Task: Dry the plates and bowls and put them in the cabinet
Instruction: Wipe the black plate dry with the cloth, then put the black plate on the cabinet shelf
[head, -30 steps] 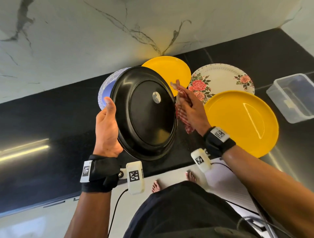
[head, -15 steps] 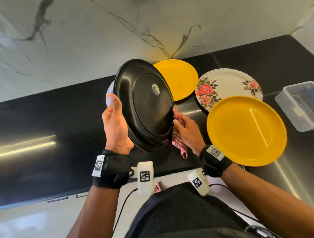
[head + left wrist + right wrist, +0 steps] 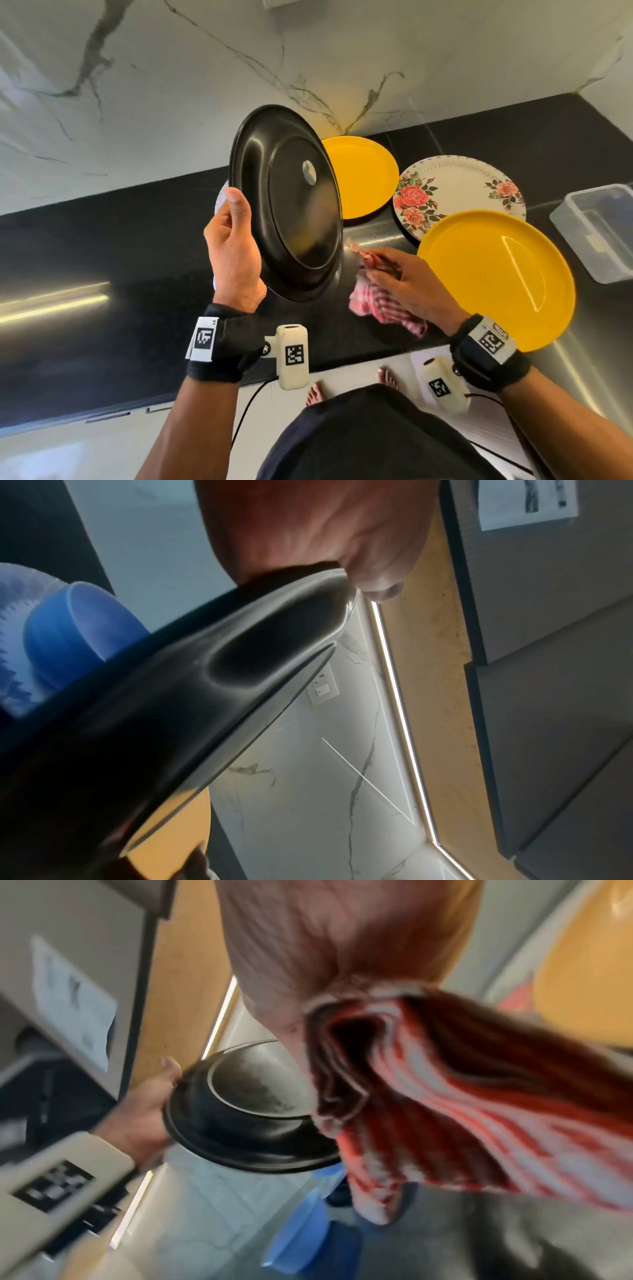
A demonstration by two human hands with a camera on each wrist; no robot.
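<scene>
My left hand (image 3: 233, 246) grips the rim of a black plate (image 3: 287, 202) and holds it tilted on edge above the black counter (image 3: 102, 240), underside toward me; the plate (image 3: 171, 696) fills the left wrist view. My right hand (image 3: 400, 277) holds a red-and-white checked cloth (image 3: 380, 305) just right of the plate's lower edge, apart from it. The cloth (image 3: 445, 1110) hangs from that hand in the right wrist view, with the black plate (image 3: 246, 1115) behind it. Two yellow plates (image 3: 496, 281) (image 3: 363, 178) and a floral plate (image 3: 459, 185) lie on the counter.
A blue bowl (image 3: 75, 631) on a pale plate sits behind the black plate. A clear plastic container (image 3: 599, 229) stands at the counter's right end. A marble wall (image 3: 239, 68) backs the counter. Upper cabinets (image 3: 548, 642) show in the wrist views.
The black plate has risen and turned more edge-on in my left hand. My right hand with the cloth has come off the plate and dropped to the right, toward the counter.
</scene>
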